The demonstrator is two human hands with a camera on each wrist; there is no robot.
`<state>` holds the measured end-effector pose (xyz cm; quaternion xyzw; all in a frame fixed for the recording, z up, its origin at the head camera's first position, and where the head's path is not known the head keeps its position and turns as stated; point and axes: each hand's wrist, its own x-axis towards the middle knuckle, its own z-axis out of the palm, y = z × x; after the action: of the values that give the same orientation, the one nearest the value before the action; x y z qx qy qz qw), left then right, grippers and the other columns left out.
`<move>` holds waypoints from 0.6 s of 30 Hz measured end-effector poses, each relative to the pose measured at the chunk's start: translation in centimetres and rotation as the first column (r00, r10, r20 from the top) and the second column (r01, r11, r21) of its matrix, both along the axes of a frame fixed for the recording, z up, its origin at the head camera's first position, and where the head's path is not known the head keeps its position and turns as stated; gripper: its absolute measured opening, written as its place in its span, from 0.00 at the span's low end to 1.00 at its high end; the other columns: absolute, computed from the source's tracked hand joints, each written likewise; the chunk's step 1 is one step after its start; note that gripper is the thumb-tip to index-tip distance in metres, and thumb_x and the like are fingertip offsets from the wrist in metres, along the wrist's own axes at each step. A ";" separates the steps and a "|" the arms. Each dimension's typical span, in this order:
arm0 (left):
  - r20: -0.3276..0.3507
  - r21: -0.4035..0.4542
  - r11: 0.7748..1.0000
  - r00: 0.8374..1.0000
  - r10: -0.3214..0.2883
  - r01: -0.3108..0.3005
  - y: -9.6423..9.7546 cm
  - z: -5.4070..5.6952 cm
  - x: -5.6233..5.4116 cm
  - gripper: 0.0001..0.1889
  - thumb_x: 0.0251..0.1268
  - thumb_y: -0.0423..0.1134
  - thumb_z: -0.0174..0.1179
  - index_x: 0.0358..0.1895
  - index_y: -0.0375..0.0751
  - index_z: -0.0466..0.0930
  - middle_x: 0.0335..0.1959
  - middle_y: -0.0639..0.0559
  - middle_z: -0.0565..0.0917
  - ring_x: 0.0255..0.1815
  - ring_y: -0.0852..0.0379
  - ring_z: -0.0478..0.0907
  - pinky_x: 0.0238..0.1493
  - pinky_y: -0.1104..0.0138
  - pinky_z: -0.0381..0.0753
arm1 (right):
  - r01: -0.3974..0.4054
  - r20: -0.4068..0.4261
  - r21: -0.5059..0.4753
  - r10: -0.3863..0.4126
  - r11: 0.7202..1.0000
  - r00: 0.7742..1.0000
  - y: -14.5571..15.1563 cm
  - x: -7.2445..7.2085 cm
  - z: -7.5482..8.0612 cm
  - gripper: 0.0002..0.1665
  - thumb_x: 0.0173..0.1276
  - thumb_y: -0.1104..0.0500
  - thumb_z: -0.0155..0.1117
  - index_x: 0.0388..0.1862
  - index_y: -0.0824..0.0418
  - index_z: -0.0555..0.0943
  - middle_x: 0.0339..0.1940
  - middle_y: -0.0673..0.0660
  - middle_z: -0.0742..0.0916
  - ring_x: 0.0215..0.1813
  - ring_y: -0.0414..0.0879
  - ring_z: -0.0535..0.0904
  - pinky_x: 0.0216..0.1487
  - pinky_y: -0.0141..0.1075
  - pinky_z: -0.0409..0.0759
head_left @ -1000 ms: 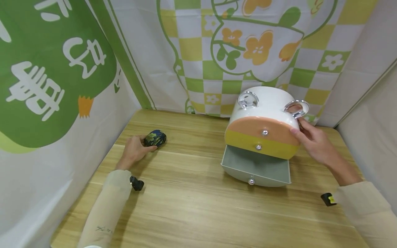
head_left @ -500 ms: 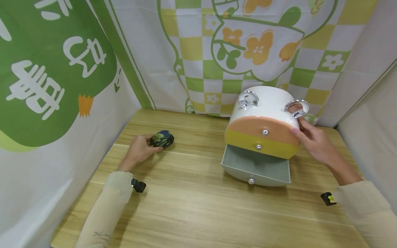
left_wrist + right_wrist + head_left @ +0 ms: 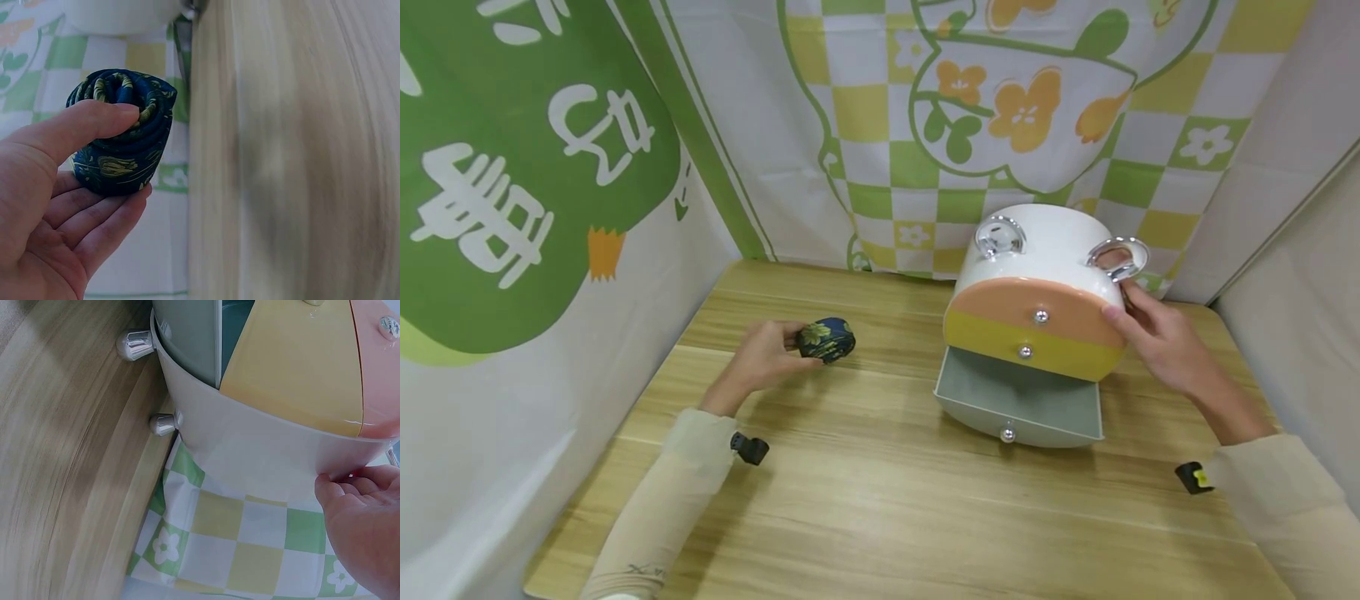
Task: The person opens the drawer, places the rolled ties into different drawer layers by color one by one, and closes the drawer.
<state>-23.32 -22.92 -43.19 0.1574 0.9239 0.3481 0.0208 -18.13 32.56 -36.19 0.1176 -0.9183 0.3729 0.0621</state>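
Observation:
My left hand [image 3: 766,354] pinches a rolled-up necktie [image 3: 827,340], dark blue with yellow-green flowers. In the left wrist view the thumb presses on top of the coiled necktie [image 3: 119,167], with the fingers under it, and it is held beyond the table edge in that view. My right hand [image 3: 1165,350] holds the right side of a white drawer box [image 3: 1051,242] near its front edge, some fingers hidden behind it. The box has an orange and a yellow drawer front, both flush. Its bottom grey-green drawer [image 3: 1018,387] is pulled out, with nothing visible inside.
The box stands at the back right of a wooden table [image 3: 865,483] on silvery feet [image 3: 164,424]. Two silvery rings [image 3: 1000,239] stick up from its top. A checkered, flowered curtain [image 3: 917,167] hangs behind it, and a green-and-white one [image 3: 512,208] lines the left.
My left hand has moved rightward across the table with the rolled necktie, toward the box. The right hand and the box stay where they were.

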 end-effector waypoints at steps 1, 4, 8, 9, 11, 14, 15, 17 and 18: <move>0.000 -0.004 1.000 1.000 -0.010 0.010 0.4 0.2 0.1 0.36 0.58 0.41 0.78 0.67 0.25 0.78 0.59 0.29 0.86 0.59 0.36 0.87 0.60 0.48 0.86 | 0.001 0.001 0.002 -0.001 1.000 1.000 0.0 0.0 0.0 0.41 0.85 0.47 0.52 0.88 0.56 0.51 0.85 0.70 0.61 0.79 0.74 0.63 0.57 0.06 0.59; 0.011 0.002 0.999 0.999 -0.046 0.046 1.3 1.0 0.2 0.35 0.59 0.41 0.78 0.66 0.25 0.78 0.59 0.30 0.86 0.60 0.36 0.87 0.60 0.47 0.85 | -0.003 0.000 0.003 0.003 1.000 1.000 0.1 0.0 0.0 0.41 0.85 0.47 0.52 0.88 0.56 0.50 0.84 0.71 0.62 0.79 0.74 0.64 0.56 0.06 0.59; 0.026 0.022 0.996 0.996 -0.083 0.082 2.6 2.1 0.6 0.34 0.58 0.41 0.78 0.67 0.28 0.79 0.60 0.32 0.86 0.60 0.37 0.87 0.60 0.48 0.85 | -0.011 0.003 -0.005 0.011 1.000 1.000 0.0 -0.2 0.0 0.41 0.85 0.48 0.52 0.88 0.57 0.51 0.84 0.71 0.61 0.79 0.74 0.64 0.57 0.06 0.61; 0.025 0.025 0.996 0.996 -0.091 0.090 2.9 2.4 0.7 0.34 0.58 0.41 0.78 0.67 0.28 0.79 0.60 0.32 0.86 0.60 0.38 0.87 0.60 0.48 0.85 | -0.012 0.004 -0.006 0.012 1.000 1.000 0.0 -0.2 0.1 0.41 0.85 0.48 0.53 0.88 0.56 0.51 0.84 0.71 0.61 0.79 0.74 0.64 0.57 0.06 0.60; 0.014 0.019 0.994 0.995 -0.103 0.103 3.6 2.9 0.8 0.34 0.57 0.41 0.79 0.67 0.30 0.80 0.60 0.34 0.87 0.59 0.40 0.88 0.60 0.49 0.86 | -0.013 0.002 -0.003 0.013 1.000 1.000 0.0 -0.2 0.1 0.41 0.85 0.48 0.53 0.88 0.57 0.51 0.85 0.71 0.61 0.79 0.75 0.64 0.57 0.06 0.60; 0.000 0.021 0.991 0.992 -0.130 0.130 4.6 3.5 0.9 0.34 0.57 0.41 0.79 0.67 0.32 0.81 0.59 0.36 0.88 0.58 0.41 0.88 0.59 0.50 0.86 | -0.012 0.007 -0.001 0.012 1.000 1.000 0.0 -0.1 0.1 0.41 0.85 0.48 0.52 0.88 0.57 0.50 0.85 0.71 0.60 0.79 0.75 0.63 0.57 0.06 0.59; -0.004 0.022 0.990 0.991 -0.136 0.136 4.9 3.7 0.9 0.34 0.57 0.41 0.79 0.67 0.32 0.80 0.60 0.36 0.88 0.58 0.42 0.89 0.59 0.50 0.86 | -0.012 0.008 -0.004 0.012 1.000 1.000 0.0 -0.1 0.1 0.41 0.85 0.48 0.52 0.88 0.57 0.50 0.85 0.71 0.60 0.79 0.75 0.63 0.57 0.06 0.59; -0.007 0.027 0.987 0.988 -0.155 0.155 5.7 4.0 0.9 0.35 0.57 0.41 0.79 0.68 0.32 0.80 0.60 0.37 0.87 0.58 0.43 0.89 0.59 0.51 0.87 | -0.010 0.011 -0.008 0.010 1.000 1.000 0.0 0.0 0.0 0.41 0.85 0.48 0.52 0.88 0.57 0.50 0.85 0.71 0.60 0.79 0.75 0.62 0.57 0.06 0.59; -0.007 0.028 0.986 0.986 -0.165 0.165 6.0 4.2 0.9 0.35 0.57 0.41 0.79 0.68 0.32 0.79 0.61 0.37 0.87 0.58 0.43 0.89 0.59 0.52 0.87 | -0.011 0.010 -0.010 0.011 1.000 1.000 0.1 0.0 -0.1 0.41 0.85 0.48 0.52 0.88 0.57 0.50 0.85 0.70 0.60 0.79 0.75 0.62 0.57 0.06 0.59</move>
<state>-22.43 -16.88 -39.00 0.2344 0.9027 0.3579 0.0453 -18.13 32.62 -36.29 0.1204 -0.9162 0.3782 0.0559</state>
